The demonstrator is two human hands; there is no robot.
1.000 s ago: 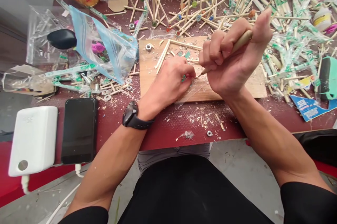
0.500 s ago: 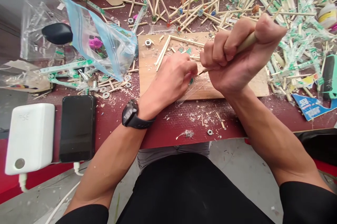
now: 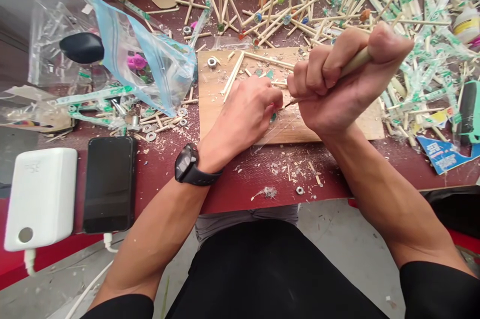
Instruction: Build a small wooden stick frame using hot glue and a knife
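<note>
My left hand (image 3: 249, 109), with a black watch (image 3: 187, 163) on the wrist, rests on a wooden board (image 3: 215, 104). Its fingers are pinched together; a small red and green bit shows at the fingertips, but what they hold is mostly hidden. My right hand (image 3: 333, 84) is wrapped round a slim wooden-handled tool (image 3: 355, 63). The tool's thin dark tip points left, close to my left fingertips; whether it touches anything there, I cannot tell. Thin wooden sticks (image 3: 233, 76) and a metal nut (image 3: 212, 62) lie on the board beyond my left hand.
Behind the board stands a tangle of joined sticks (image 3: 277, 1). Plastic wrappers (image 3: 420, 84) pile up at right. To the left are a clear zip bag (image 3: 150, 69), a black phone (image 3: 109, 184) and a white power bank (image 3: 41, 199). Another nut (image 3: 299, 190) lies near the table edge.
My right hand and the tool have shifted very slightly to the right. My left hand keeps its pinch in nearly the same place.
</note>
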